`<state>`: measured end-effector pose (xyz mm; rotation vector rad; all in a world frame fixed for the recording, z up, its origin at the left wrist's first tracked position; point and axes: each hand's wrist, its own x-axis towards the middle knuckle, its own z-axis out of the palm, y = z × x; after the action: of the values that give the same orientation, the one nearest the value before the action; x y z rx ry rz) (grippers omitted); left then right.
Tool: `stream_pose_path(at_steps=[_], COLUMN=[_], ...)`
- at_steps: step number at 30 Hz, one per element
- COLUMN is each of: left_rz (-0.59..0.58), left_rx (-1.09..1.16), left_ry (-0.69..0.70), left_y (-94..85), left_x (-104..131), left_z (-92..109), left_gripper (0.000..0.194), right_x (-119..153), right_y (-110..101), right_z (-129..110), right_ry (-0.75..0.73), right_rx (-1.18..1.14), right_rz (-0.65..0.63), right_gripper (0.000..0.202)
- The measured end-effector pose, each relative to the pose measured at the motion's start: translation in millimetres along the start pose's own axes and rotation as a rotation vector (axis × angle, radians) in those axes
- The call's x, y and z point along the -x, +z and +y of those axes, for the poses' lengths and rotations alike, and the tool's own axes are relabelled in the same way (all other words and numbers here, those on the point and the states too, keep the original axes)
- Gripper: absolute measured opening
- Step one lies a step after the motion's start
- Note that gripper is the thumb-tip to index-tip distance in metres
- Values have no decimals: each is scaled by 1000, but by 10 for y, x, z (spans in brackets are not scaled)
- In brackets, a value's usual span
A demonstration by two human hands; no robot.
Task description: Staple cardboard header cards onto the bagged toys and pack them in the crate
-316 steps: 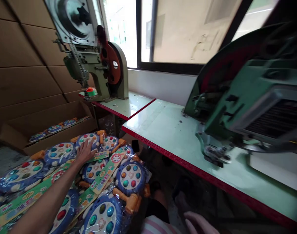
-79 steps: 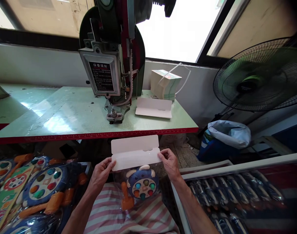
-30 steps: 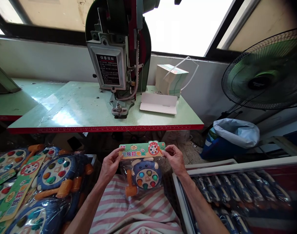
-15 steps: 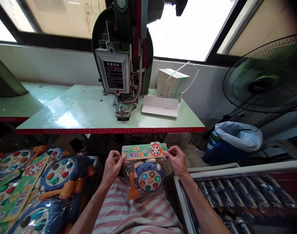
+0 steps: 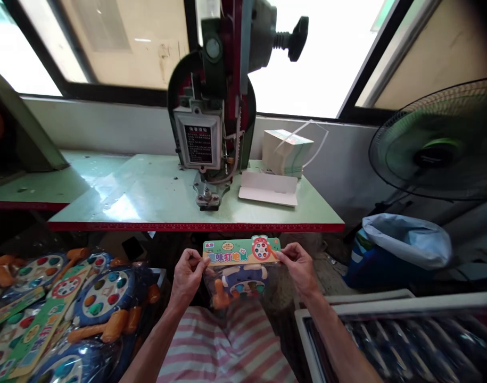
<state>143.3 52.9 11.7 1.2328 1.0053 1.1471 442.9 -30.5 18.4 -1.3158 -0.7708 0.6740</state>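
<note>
A green and orange header card [image 5: 231,251] tops a clear bag with a blue round toy [image 5: 245,276] and an orange hammer [image 5: 220,295] inside. My left hand [image 5: 189,276] pinches the card's left end between thumb and fingers. At its right end, my right hand [image 5: 299,266] grips the card the same way. The bag hangs below the card over my striped lap, its lower part tilted away and blurred. Beyond the card, a stapling machine [image 5: 203,143] stands on the green table [image 5: 155,186].
Bagged blue toys [image 5: 103,295] with hammers and cards are piled at left. A white-rimmed crate [image 5: 371,306] of bagged items sits at right. On the table are a card stack [image 5: 285,154] and a folded card [image 5: 268,189]. A fan [image 5: 435,143] and sack [image 5: 403,236] stand right.
The view has tilted up and shifted slightly left. The toy bag has swung so its lower part looks foreshortened. Both hands keep their hold on the card.
</note>
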Motion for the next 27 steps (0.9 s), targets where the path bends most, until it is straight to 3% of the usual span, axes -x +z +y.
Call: stream_pose_path(at_steps=[7, 12, 19, 27], left_rz=[47, 17, 3, -1], left_rx=[-49, 13, 65, 77], left_ry=[151, 179, 223, 230], left_y=[-59, -104, -45, 15], left_x=[-635, -1211, -1798, -1908], left_z=[667, 973, 1065, 1072], left_gripper=[44, 45, 44, 41], right_x=[-614, -1113, -1589, -1818], right_y=[450, 790, 1040, 1063], right_z=[-350, -550, -658, -637], right_ry=[-23, -39, -38, -38], right_rx=[-157, -184, -160, -144], right_rz=[-74, -89, -35, -39], right_gripper=[45, 50, 52, 51])
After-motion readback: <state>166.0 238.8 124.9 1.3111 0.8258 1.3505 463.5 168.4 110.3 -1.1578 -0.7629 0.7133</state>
